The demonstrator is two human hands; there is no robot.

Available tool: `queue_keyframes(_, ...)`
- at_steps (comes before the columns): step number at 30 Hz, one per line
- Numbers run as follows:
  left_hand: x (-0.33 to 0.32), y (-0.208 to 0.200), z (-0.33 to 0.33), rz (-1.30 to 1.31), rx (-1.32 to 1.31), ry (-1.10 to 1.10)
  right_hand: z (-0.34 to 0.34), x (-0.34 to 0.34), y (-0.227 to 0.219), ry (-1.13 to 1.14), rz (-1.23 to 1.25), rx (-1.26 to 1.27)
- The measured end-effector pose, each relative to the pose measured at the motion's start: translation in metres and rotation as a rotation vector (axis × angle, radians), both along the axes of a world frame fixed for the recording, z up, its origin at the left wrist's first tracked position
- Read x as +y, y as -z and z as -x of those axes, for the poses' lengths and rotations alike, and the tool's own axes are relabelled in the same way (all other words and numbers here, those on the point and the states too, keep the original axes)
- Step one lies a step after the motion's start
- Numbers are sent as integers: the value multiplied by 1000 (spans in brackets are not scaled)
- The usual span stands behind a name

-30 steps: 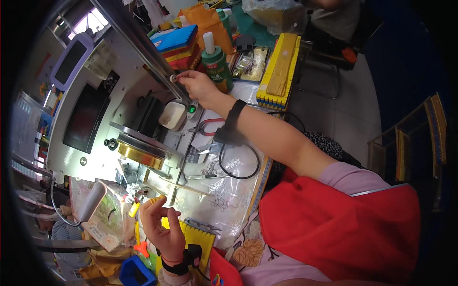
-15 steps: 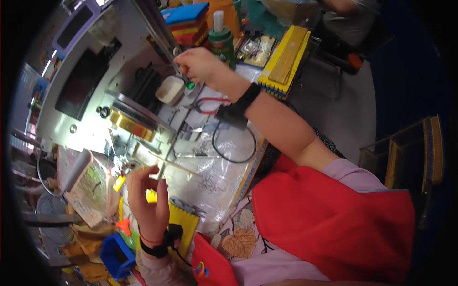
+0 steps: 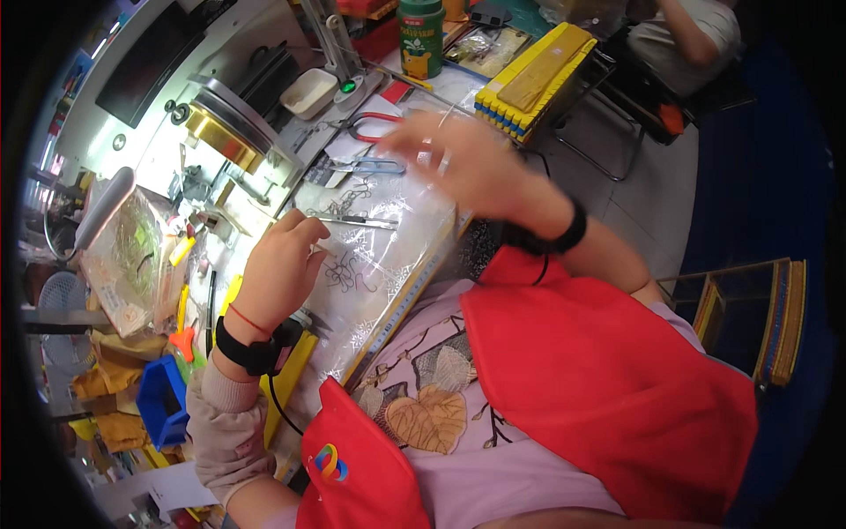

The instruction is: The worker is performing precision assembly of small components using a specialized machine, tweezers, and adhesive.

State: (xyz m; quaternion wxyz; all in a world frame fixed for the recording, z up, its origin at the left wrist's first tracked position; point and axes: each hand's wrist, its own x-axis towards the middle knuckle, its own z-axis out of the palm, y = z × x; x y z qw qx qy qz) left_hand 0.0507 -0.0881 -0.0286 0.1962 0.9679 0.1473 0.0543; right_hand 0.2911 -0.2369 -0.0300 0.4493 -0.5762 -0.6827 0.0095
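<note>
My left hand (image 3: pixel 275 269) hovers over the left part of the worktable (image 3: pixel 388 256), fingers bent and thumb apart from them. No held thing shows in it. Beside its fingertips lies a slim metal tool (image 3: pixel 357 220), perhaps tweezers. Small dark hook-shaped wires (image 3: pixel 342 273) lie in a loose heap to its right; more wires (image 3: pixel 354 196) lie beyond the tool. My right hand (image 3: pixel 467 163) is raised above the table's right side, smeared by motion, so its grip is unclear. Near its fingers are red-handled pliers (image 3: pixel 370 126) and a blue-grey-handled tool (image 3: pixel 379 166).
A machine with a gold cylinder (image 3: pixel 220 141) stands beyond my left hand, under a bright lamp (image 3: pixel 106 207). A green bottle (image 3: pixel 420 40) and a yellow slotted rack (image 3: pixel 533 79) stand at the back. Left are a plastic bag (image 3: pixel 137 256) and a blue bin (image 3: pixel 163 401).
My right hand has come down and toward me from the metal post at the back. The left hand has moved slightly up the picture, its fingers bending forward. The whole view has shifted.
</note>
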Motion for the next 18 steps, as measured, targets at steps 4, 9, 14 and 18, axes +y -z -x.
queue_keyframes(4, -15, -3, -1, 34, 33, -6, 46, -6, 57, -220, 256, -155)
queue_keyframes(9, -22, 0, 3, 87, 42, 48, 55, -2, 68, -320, 68, -136)
queue_keyframes(14, -27, 21, 10, 42, -12, 111, 62, 1, 80, -352, 19, -183)
queue_keyframes(18, -44, 11, 7, 37, 83, 83, 62, -3, 91, -329, 55, -230)
